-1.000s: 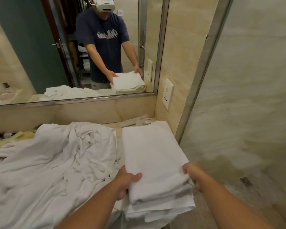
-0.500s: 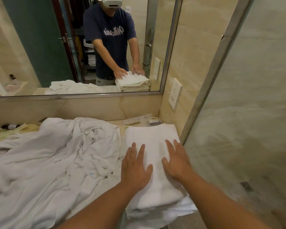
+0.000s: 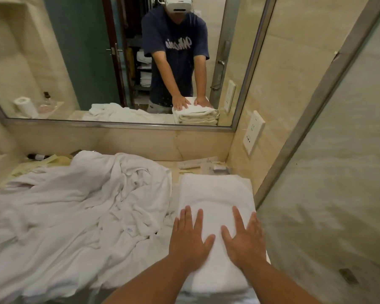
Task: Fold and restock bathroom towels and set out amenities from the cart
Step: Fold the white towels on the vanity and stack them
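Hands are seen from the head view, both laid flat on the folded towel (image 3: 215,194). The left hand (image 3: 190,240) is spread wide, palm down, with straight fingers pressed on the towel's near left part. The right hand (image 3: 244,240) is likewise spread wide and pressed palm down just beside it, on the near right part. Nothing is gripped by either hand. The folded towel is placed at the right end of the counter (image 3: 175,172), close against the glass panel (image 3: 327,172); further folded layers are seen beneath it at the near edge. Loose towels (image 3: 75,205) are heaped in a crumpled mass over the left and middle of the counter, touching the folded towel's left side. Packets (image 3: 198,164) are seen lying against the back wall, just beyond the folded towel. A dark bottle (image 3: 38,156) is laid at the far left. A socket (image 3: 253,132) is mounted on the right wall. In the mirror (image 3: 75,62), the person is shown with both palms on the towel, and a roll (image 3: 25,106) is reflected at left.
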